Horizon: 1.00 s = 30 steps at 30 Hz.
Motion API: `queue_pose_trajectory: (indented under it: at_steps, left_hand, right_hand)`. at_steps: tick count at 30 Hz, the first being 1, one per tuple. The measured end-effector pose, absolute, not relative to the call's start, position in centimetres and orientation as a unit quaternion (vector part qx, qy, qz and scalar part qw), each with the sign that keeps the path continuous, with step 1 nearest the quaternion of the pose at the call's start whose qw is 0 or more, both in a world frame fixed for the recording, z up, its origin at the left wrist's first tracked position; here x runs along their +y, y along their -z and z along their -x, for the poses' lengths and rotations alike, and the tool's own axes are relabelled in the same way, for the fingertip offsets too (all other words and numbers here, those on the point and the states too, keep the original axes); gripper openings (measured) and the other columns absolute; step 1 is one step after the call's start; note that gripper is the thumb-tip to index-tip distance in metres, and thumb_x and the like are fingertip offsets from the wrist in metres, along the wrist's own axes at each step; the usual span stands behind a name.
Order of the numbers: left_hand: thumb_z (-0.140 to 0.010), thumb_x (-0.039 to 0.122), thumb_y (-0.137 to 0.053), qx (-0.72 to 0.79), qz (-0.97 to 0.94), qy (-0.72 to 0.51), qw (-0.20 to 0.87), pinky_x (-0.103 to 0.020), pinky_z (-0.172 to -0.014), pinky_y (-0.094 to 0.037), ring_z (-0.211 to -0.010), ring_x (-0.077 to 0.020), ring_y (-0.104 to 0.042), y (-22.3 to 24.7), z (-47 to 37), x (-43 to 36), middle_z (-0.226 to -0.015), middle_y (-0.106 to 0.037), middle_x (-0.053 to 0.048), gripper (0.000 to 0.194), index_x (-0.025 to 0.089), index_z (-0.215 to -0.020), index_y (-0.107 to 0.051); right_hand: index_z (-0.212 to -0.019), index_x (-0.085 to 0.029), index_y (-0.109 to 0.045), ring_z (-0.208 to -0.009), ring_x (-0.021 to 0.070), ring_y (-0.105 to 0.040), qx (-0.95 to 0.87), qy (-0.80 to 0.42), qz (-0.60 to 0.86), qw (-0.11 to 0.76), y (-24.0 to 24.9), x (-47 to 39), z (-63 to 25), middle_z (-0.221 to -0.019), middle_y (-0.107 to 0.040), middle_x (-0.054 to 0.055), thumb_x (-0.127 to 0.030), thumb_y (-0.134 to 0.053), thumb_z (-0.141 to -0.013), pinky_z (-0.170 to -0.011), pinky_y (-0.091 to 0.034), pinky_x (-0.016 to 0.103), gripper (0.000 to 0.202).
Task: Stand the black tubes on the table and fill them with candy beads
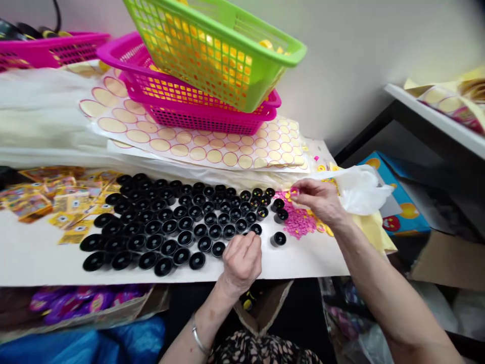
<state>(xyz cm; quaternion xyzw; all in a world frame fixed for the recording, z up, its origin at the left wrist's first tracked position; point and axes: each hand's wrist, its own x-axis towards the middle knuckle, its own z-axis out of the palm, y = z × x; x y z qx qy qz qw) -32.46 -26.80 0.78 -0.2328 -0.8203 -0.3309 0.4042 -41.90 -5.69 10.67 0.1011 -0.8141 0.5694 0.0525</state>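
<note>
Many small round black cups stand upright in a dense group on the white table. Some at the group's right end hold small coloured bits. My left hand is closed at the group's front right edge, beside the cups; whatever its curled fingers hold is hidden. A pile of tiny pink pieces lies right of the cups. Over the pile's far edge, my right hand pinches a small pink piece between thumb and fingers. A lone black cup stands between my left hand and the pile.
Green and pink baskets of yellow pieces are stacked on sheets of round stickers behind the cups. Yellow printed packets lie at left. A white plastic bag and blue box are at right.
</note>
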Motion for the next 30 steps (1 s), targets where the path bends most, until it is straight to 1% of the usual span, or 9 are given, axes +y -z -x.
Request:
queue_pose_trajectory:
  at_steps: [3, 5, 10, 13, 17, 21, 25, 27, 30]
  left_hand:
    - [-0.071, 0.003, -0.062, -0.824, 0.231, 0.326, 0.401, -0.031, -0.062, -0.048, -0.069, -0.0171, -0.058, -0.8, 32.3, -26.8, -0.091, -0.07, -0.012, 0.029, 0.013, -0.098, -0.06]
    - [-0.072, 0.004, -0.059, -0.826, 0.23, 0.322, 0.401, -0.03, -0.062, -0.048, -0.068, -0.0166, -0.058, -0.8, 32.3, -26.9, -0.09, -0.07, -0.012, 0.026, 0.013, -0.097, -0.061]
    - [-0.074, 0.005, -0.056, -0.829, 0.223, 0.322, 0.4, -0.03, -0.063, -0.048, -0.07, -0.0169, -0.059, -0.7, 32.2, -26.9, -0.09, -0.07, -0.012, 0.024, 0.014, -0.096, -0.062]
    - [-0.076, 0.006, -0.054, -0.831, 0.223, 0.317, 0.399, -0.03, -0.063, -0.048, -0.071, -0.0169, -0.059, -0.5, 32.2, -26.9, -0.091, -0.07, -0.011, 0.023, 0.014, -0.096, -0.062]
    - [-0.076, 0.006, -0.055, -0.829, 0.223, 0.319, 0.401, -0.03, -0.062, -0.048, -0.071, -0.0169, -0.059, -0.5, 32.2, -26.9, -0.091, -0.069, -0.011, 0.023, 0.014, -0.096, -0.062]
    - [-0.072, 0.003, -0.058, -0.823, 0.223, 0.321, 0.412, -0.03, -0.062, -0.048, -0.07, -0.0173, -0.058, -0.5, 32.3, -27.0, -0.09, -0.07, -0.012, 0.026, 0.012, -0.096, -0.062]
    - [-0.075, 0.003, -0.055, -0.826, 0.215, 0.3, 0.427, -0.03, -0.063, -0.048, -0.072, -0.0171, -0.059, -0.4, 32.2, -26.9, -0.09, -0.07, -0.011, 0.024, 0.013, -0.096, -0.062]
    - [-0.077, 0.005, -0.052, -0.83, 0.218, 0.274, 0.434, -0.03, -0.065, -0.048, -0.075, -0.0174, -0.06, -0.7, 31.9, -26.8, -0.091, -0.07, -0.01, 0.024, 0.015, -0.096, -0.062]
    - [-0.078, 0.008, -0.054, -0.843, 0.218, 0.224, 0.439, -0.033, -0.068, -0.048, -0.081, -0.0199, -0.06, -2.0, 31.5, -27.2, -0.096, -0.069, -0.011, 0.023, 0.016, -0.098, -0.062]
  right_hand:
    - [-0.085, -0.017, -0.067, -0.071, 0.015, -0.054, -0.868, -0.43, -0.247, 0.015, -10.6, -9.8, 42.3, -0.075, -0.061, 0.001, -0.019, -0.061, -0.076, -0.068, -0.042, 0.029, 0.011]
    - [-0.085, -0.017, -0.067, -0.078, 0.0169, -0.052, -0.901, -0.302, -0.31, 0.005, -10.7, -11.8, 42.7, -0.078, -0.06, 0.003, -0.016, -0.054, -0.079, -0.072, -0.04, 0.03, 0.015]
    - [-0.077, -0.015, -0.066, -0.083, 0.022, -0.048, -0.93, -0.018, -0.366, -0.019, -11.1, -14.9, 43.3, -0.082, -0.06, 0.009, -0.012, -0.049, -0.076, -0.067, -0.032, 0.032, 0.017]
    - [-0.074, -0.014, -0.065, -0.083, 0.0236, -0.047, -0.917, 0.056, -0.393, -0.027, -11.2, -16.1, 43.4, -0.083, -0.06, 0.011, -0.012, -0.05, -0.074, -0.063, -0.027, 0.033, 0.015]
    - [-0.075, -0.013, -0.065, -0.083, 0.0248, -0.047, -0.903, 0.09, -0.421, 0.001, -11.7, -16.6, 43.2, -0.082, -0.06, 0.012, -0.011, -0.051, -0.074, -0.063, -0.027, 0.035, 0.014]
    - [-0.079, -0.015, -0.065, -0.081, 0.0223, -0.049, -0.938, 0.056, -0.328, 0.094, -13.2, -12.9, 42.1, -0.083, -0.06, 0.01, -0.011, -0.045, -0.08, -0.066, -0.032, 0.033, 0.02]
    - [-0.092, -0.017, -0.065, -0.082, 0.0209, -0.055, -0.979, -0.009, -0.057, 0.195, -13.8, -5.1, 41.7, -0.096, -0.062, 0.009, -0.019, -0.044, -0.083, -0.064, -0.037, 0.03, 0.023]
    - [-0.088, -0.016, -0.067, -0.082, 0.0248, -0.057, -0.986, 0.034, 0.077, 0.145, -13.1, -1.4, 42.5, -0.093, -0.063, 0.012, -0.02, -0.048, -0.078, -0.062, -0.038, 0.031, 0.022]
    - [-0.086, -0.011, -0.068, -0.085, 0.0325, -0.06, -0.986, 0.054, 0.153, 0.025, -11.3, 1.7, 44.5, -0.089, -0.065, 0.019, -0.015, -0.053, -0.067, -0.063, -0.04, 0.035, 0.024]
